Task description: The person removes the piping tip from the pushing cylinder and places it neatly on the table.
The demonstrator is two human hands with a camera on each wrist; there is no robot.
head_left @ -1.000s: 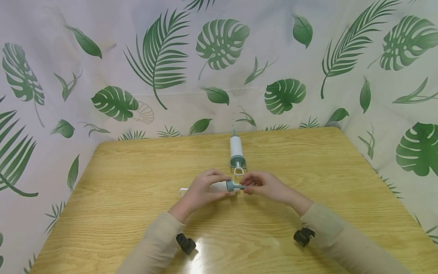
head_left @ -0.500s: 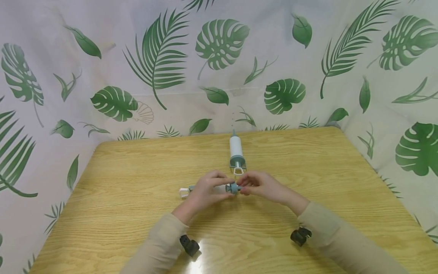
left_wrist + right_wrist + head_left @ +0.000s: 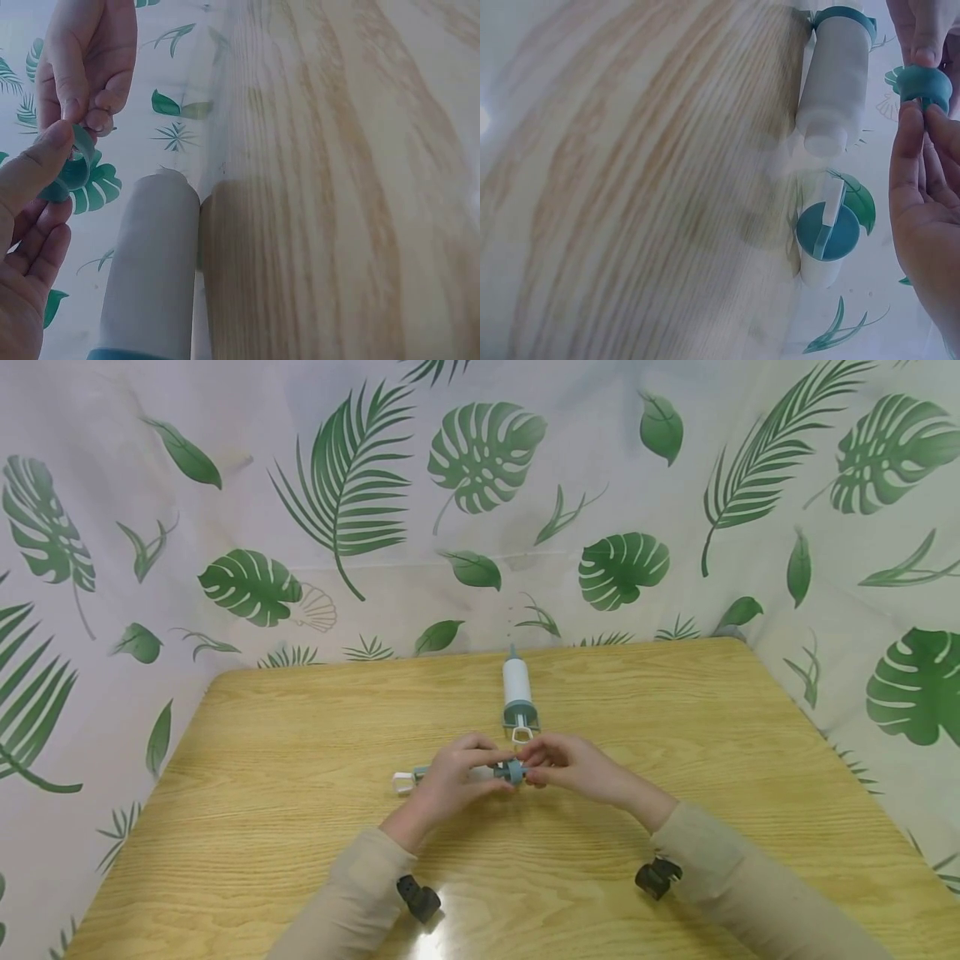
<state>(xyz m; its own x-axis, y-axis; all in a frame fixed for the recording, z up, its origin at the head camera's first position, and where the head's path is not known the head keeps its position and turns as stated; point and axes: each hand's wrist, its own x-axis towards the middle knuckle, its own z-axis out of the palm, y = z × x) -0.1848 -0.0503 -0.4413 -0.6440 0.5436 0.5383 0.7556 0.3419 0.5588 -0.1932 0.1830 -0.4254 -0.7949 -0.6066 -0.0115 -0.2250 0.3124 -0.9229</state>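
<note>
My left hand (image 3: 461, 777) and right hand (image 3: 573, 768) meet over the table, pinching a small blue-green cap-like piece (image 3: 516, 771) from opposite sides. In the right wrist view this round piece (image 3: 928, 82) sits between both sets of fingertips. The left wrist view shows a ring-shaped end on the cap-like piece (image 3: 79, 157). Under my left hand, apart from its fingers, a white-barrelled large syringe (image 3: 150, 262) lies on its side. The end of its barrel (image 3: 836, 71) facing my right hand has a short white neck. Its white loop handle (image 3: 403, 782) sticks out at left.
A second white syringe (image 3: 516, 681) with blue-green fittings lies beyond my hands, its nozzle toward the back edge and its loop handle toward me. The wooden table (image 3: 315, 718) meets a leaf-patterned cloth (image 3: 480, 602) behind.
The cap-like piece, earlier with its narrow tip pointing right between my right fingers, now sits closer to them. Both hands shifted slightly, uncovering more of the near syringe's handle end.
</note>
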